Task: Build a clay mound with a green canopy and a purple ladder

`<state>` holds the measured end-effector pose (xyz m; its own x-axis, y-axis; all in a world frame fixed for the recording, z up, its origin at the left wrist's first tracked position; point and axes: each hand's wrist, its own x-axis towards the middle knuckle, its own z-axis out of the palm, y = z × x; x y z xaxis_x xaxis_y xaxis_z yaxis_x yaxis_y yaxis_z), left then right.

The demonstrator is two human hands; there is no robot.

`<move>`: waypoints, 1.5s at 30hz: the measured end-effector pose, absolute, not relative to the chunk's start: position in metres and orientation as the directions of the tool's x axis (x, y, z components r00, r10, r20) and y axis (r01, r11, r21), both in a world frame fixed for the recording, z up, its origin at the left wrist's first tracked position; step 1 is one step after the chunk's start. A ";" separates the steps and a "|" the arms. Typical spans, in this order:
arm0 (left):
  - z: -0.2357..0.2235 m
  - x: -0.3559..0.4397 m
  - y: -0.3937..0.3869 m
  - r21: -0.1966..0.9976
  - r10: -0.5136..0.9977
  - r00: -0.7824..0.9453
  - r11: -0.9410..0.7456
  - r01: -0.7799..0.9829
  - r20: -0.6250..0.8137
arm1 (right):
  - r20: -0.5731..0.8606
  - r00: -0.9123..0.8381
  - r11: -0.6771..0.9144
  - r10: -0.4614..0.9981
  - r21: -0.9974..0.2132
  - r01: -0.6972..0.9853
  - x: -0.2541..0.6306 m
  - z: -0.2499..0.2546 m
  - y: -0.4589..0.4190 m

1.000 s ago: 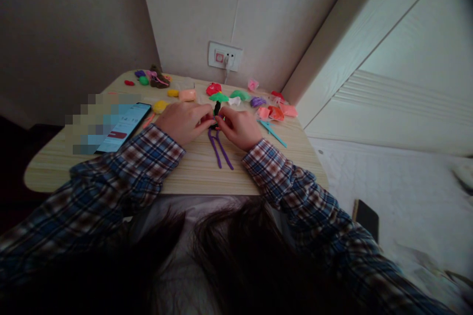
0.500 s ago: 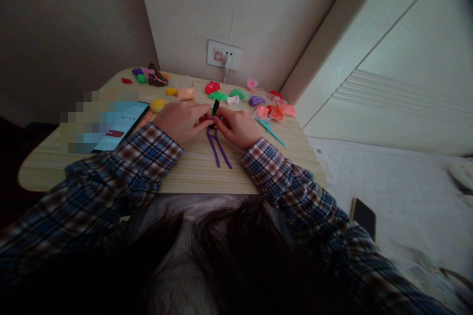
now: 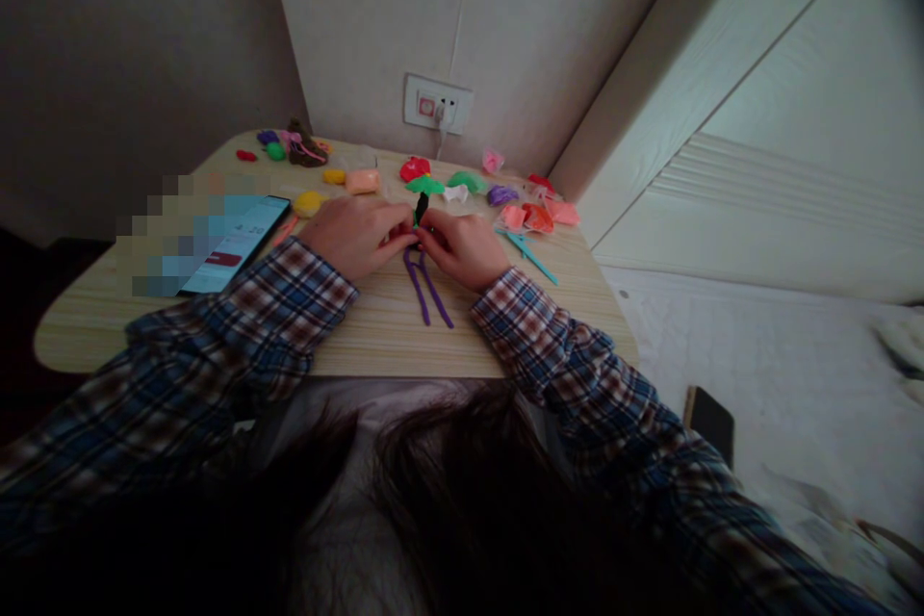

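My left hand [image 3: 355, 236] and my right hand [image 3: 468, 248] meet at the middle of the small table, fingertips pinched close together. Between them is a small modelling clay piece; its black part [image 3: 422, 207] sticks up past the fingers, with a bit of green at its base. Two thin purple clay strips [image 3: 425, 291] extend from under the fingertips toward me and lie on the tabletop. Where the strips join the black part is hidden by my fingers. Beyond the hands sit a green clay lump [image 3: 424, 184] and a white clay piece [image 3: 455, 194].
On the wooden table [image 3: 375, 337], a phone [image 3: 242, 241] lies left. Peach clay [image 3: 362, 181], yellow clay [image 3: 309, 203], purple clay [image 3: 502, 196] and orange clay [image 3: 537, 218] line the back. A turquoise tool [image 3: 532, 258] rests right. A brown clay lump [image 3: 306, 149] is back left.
Both hands stay in nearly the same place, still pinching the clay piece. The whole view shifts very slightly.
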<state>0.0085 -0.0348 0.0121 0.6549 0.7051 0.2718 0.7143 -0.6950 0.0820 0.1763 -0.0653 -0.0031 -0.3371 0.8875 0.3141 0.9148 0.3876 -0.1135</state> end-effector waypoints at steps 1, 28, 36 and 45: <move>0.012 0.008 -0.035 0.094 0.710 0.652 -0.692 0.715 0.266 | 0.316 -0.337 0.388 0.887 -0.114 0.914 0.176 -0.003 -0.065; 0.009 0.007 -0.033 0.043 0.664 0.683 -0.726 0.686 0.303 | 0.285 -0.366 0.406 0.886 -0.095 0.909 0.176 -0.003 -0.065; 0.010 0.007 -0.034 0.004 0.666 0.691 -0.721 0.693 0.279 | 0.296 -0.362 0.407 0.884 -0.105 0.907 0.176 -0.003 -0.066; 0.010 0.007 -0.034 0.000 0.672 0.685 -0.714 0.700 0.281 | 0.297 -0.348 0.393 0.889 -0.106 0.913 0.176 -0.002 -0.066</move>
<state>0.0072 -0.0336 0.0102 0.6855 0.6718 0.2808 0.7000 -0.7141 -0.0003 0.1756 -0.0664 -0.0023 -0.3482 0.8890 0.2974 0.9132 0.3933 -0.1062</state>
